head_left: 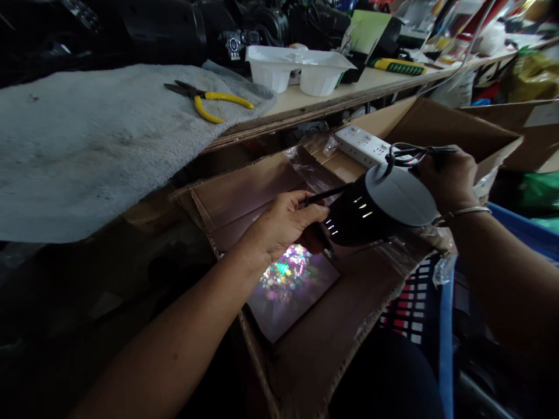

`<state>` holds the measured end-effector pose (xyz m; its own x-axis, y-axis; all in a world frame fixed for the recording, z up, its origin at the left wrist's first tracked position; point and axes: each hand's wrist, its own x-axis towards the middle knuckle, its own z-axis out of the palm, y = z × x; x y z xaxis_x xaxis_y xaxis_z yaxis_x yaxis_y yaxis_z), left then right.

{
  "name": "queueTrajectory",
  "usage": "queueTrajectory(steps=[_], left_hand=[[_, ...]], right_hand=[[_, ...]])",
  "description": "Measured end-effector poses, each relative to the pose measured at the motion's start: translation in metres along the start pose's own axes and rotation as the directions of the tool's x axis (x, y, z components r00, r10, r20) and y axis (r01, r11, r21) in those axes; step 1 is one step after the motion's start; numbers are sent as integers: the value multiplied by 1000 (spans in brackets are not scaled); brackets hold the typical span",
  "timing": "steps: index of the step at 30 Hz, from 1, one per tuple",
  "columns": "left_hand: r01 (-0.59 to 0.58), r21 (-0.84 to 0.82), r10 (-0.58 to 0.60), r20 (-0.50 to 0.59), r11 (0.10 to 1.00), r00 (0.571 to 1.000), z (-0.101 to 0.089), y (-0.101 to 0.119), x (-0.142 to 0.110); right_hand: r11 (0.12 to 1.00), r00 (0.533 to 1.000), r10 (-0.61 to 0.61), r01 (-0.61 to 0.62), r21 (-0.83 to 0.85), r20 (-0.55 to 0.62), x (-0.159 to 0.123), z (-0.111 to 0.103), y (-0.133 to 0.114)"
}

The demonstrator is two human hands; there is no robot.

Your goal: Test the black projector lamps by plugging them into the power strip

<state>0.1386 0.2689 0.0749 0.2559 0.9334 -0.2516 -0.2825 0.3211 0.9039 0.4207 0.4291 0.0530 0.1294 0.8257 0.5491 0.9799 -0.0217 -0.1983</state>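
Note:
A black projector light (358,210) with a pale round back and lit vent slots is held tilted over an open cardboard box (314,372). My left hand (288,224) is closed at its front end, the thumb and fingers gripping a thin black bracket. My right hand (454,174) is closed around a bundled black cable (406,152) beside the lamp's back; its fingertips are partly hidden. Below, a bright multicoloured pattern falls on a pale sheet (283,314) inside the box. Just behind the lamp lies a white power strip (364,145).
Yellow-handled pliers (207,102) lie on a grey cloth (109,134) on the workbench. White plastic cups (301,67) and a yellow-green cutter knife (399,66) are farther along. A blue basket (448,343) stands right of the box; another cardboard box (524,131) is behind it.

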Motion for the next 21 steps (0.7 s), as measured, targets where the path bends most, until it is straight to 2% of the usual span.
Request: queueTrajectory(steps=[21], left_hand=[[4,-21,-4,2,1000,1000,-1,-2,0]], right_hand=[[1000,999,-16,16,-2,-44,1,6,6]])
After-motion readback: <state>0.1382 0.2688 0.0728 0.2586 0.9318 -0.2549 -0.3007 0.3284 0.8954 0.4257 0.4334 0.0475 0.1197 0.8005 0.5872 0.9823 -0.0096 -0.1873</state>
